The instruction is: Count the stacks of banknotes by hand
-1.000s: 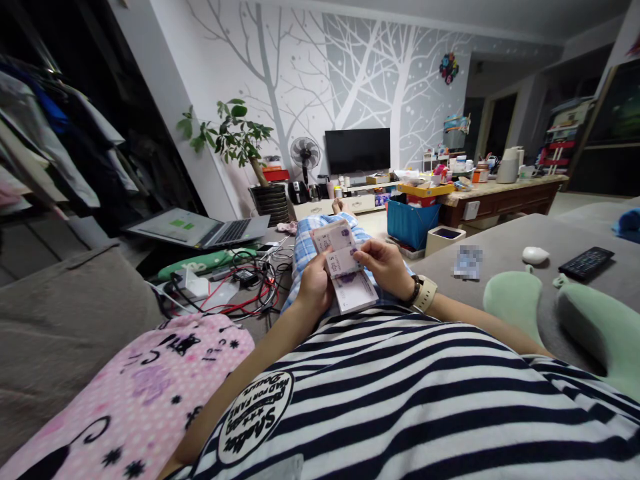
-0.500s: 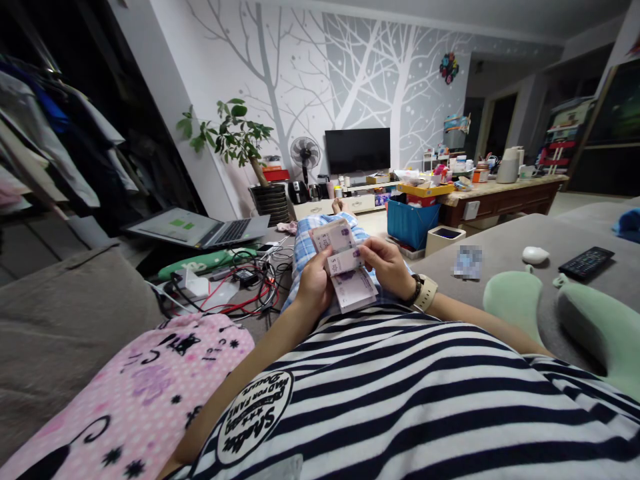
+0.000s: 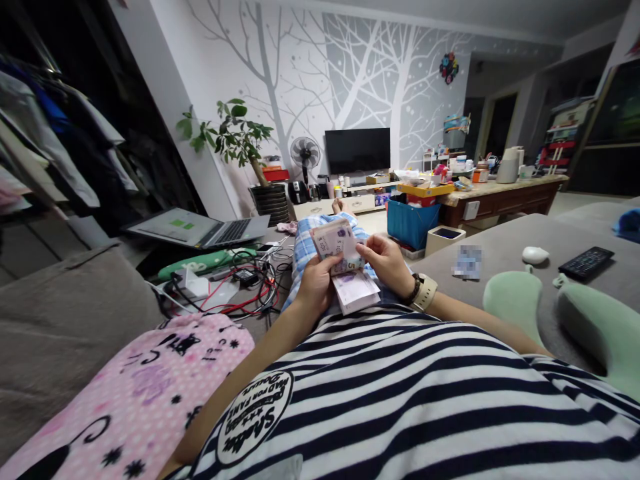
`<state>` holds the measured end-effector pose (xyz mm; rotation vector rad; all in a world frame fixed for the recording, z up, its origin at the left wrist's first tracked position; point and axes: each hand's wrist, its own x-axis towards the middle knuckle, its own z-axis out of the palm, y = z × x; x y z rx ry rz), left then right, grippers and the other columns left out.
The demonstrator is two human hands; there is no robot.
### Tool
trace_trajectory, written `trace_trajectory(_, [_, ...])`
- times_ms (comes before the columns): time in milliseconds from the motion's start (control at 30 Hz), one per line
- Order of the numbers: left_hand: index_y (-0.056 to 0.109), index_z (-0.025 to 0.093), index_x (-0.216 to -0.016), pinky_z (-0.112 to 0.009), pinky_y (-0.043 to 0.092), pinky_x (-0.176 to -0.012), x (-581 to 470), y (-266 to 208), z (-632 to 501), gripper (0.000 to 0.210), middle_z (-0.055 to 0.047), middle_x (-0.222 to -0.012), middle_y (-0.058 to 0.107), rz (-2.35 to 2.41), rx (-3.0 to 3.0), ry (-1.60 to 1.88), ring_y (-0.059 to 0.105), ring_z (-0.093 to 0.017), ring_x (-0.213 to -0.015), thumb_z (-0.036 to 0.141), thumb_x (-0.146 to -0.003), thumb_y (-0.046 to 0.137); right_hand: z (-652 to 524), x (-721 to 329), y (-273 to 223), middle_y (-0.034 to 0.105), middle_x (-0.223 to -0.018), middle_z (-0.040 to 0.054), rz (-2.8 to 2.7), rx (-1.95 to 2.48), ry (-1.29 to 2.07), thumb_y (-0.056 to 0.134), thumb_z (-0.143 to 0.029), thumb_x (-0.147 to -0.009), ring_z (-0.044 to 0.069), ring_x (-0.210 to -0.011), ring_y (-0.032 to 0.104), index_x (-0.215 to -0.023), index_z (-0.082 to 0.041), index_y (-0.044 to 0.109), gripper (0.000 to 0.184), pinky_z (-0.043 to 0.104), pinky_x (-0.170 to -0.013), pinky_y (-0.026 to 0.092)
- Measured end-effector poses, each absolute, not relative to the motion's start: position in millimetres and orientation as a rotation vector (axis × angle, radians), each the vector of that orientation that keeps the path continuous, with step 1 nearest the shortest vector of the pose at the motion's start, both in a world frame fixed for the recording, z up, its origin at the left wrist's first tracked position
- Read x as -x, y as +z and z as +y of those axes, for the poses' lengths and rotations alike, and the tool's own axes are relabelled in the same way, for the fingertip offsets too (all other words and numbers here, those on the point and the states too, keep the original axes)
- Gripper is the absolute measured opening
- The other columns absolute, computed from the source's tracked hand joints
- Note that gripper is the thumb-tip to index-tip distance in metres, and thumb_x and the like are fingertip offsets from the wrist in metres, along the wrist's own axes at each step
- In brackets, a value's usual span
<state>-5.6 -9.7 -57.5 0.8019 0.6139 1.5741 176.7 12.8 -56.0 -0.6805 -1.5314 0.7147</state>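
Observation:
A folded bundle of pale purple banknotes (image 3: 334, 239) is held in front of my belly, over the blue checked cloth (image 3: 306, 233) on my legs. My left hand (image 3: 318, 283) is closed round the bundle from the left, its thumb lying across the notes. The lower ends of the notes (image 3: 356, 292) hang below that thumb. At the bundle's right edge, my right hand (image 3: 387, 263) pinches a note between thumb and fingers. How many notes there are, I cannot tell.
To the left lie tangled cables (image 3: 260, 283), a laptop (image 3: 200, 228) and a pink dotted blanket (image 3: 175, 380). On the grey sofa at right are a blurred-out item (image 3: 468, 262), a white mouse-shaped object (image 3: 535, 255), a black remote (image 3: 587, 263) and a green neck pillow (image 3: 515, 297).
The note that stood raised across the middle of the bundle has turned over, and the upper note faces show more. My left thumb now lies further across the notes. Both hands stay nearly in place.

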Motion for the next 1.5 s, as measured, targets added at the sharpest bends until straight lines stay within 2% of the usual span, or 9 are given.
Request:
trace_trajectory(100, [0.096,0.020,-0.147,-0.062,0.082,-0.119,6.4,-58.7,-7.2,0.067,-0.012,-0.121,0.101,0.593,-0.792,1.573,0.099,-0.046,-0.125,0.003,-0.082,0.098,15.1,-177.3,-58.2,0.049,-0.067,-0.0035,-1.540,0.677,0.695,0.096,-0.095,-0.091,0.020,-0.072,0.046,-0.074,-0.031,0.055,0.077,0.035,-0.066,0.039])
trace_trajectory(233, [0.094,0.015,-0.142,-0.061,0.082,-0.118,5.4,-58.3,-2.6,0.047,-0.017,-0.128,0.100,0.577,-0.737,1.552,0.098,-0.045,-0.128,0.021,-0.096,0.100,12.8,-177.2,-58.2,0.050,-0.068,-0.0030,-1.551,0.650,0.698,0.092,-0.096,-0.095,0.020,-0.072,0.046,-0.074,-0.031,0.055,0.077,0.037,-0.068,0.041])
trace_trajectory(333, [0.093,0.015,-0.142,-0.058,0.082,-0.115,3.9,-58.2,0.1,0.045,-0.017,-0.129,0.100,0.568,-0.724,1.532,0.099,-0.043,-0.125,0.026,-0.099,0.097,9.0,-177.1,-57.1,0.050,-0.067,-0.0030,-1.568,0.605,0.706,0.089,-0.098,-0.098,0.021,-0.072,0.048,-0.075,-0.031,0.056,0.078,0.037,-0.069,0.043])
trace_trajectory(533, [0.092,0.014,-0.135,-0.054,0.081,-0.114,7.6,-64.4,7.6,0.041,-0.016,-0.123,0.100,0.557,-0.749,1.520,0.098,-0.041,-0.122,0.026,-0.096,0.087,3.4,-178.6,-55.9,0.053,-0.067,-0.0023,-1.610,0.545,0.690,0.087,-0.103,-0.099,0.021,-0.072,0.051,-0.077,-0.030,0.061,0.081,0.038,-0.070,0.045])
trace_trajectory(900, [0.091,0.016,-0.115,-0.054,0.078,-0.118,15.3,-77.1,19.3,0.031,-0.015,-0.113,0.098,0.531,-0.832,1.539,0.096,-0.043,-0.128,0.028,-0.086,0.096,4.6,-176.9,-58.0,0.047,-0.068,-0.0048,-1.619,0.526,0.687,0.084,-0.109,-0.096,0.019,-0.071,0.043,-0.078,-0.030,0.058,0.084,0.038,-0.071,0.041])
trace_trajectory(1133, [0.092,0.017,-0.111,-0.054,0.079,-0.112,17.3,-76.1,16.6,0.034,-0.017,-0.118,0.098,0.575,-0.898,1.536,0.095,-0.045,-0.128,0.033,-0.082,0.099,2.8,-178.3,-56.2,0.048,-0.067,-0.0044,-1.630,0.523,0.681,0.083,-0.109,-0.096,0.019,-0.071,0.044,-0.078,-0.030,0.058,0.085,0.038,-0.070,0.040])
trace_trajectory(1333, [0.096,0.021,-0.117,-0.049,0.080,-0.109,15.3,-72.5,10.7,0.034,-0.012,-0.113,0.099,0.629,-0.905,1.553,0.096,-0.043,-0.125,0.028,-0.083,0.096,4.0,-177.7,-57.5,0.050,-0.065,-0.0036,-1.617,0.493,0.689,0.078,-0.116,-0.096,0.018,-0.066,0.044,-0.075,-0.030,0.060,0.090,0.038,-0.067,0.041])
trace_trajectory(1500, [0.095,0.019,-0.119,-0.055,0.081,-0.112,9.7,-63.8,0.8,0.035,-0.013,-0.110,0.099,0.661,-0.831,1.593,0.098,-0.044,-0.122,0.020,-0.084,0.098,4.4,-177.5,-59.1,0.061,-0.065,0.0023,-1.625,0.481,0.691,0.062,-0.118,-0.103,0.019,-0.064,0.046,-0.069,-0.029,0.063,0.096,0.038,-0.067,0.046])
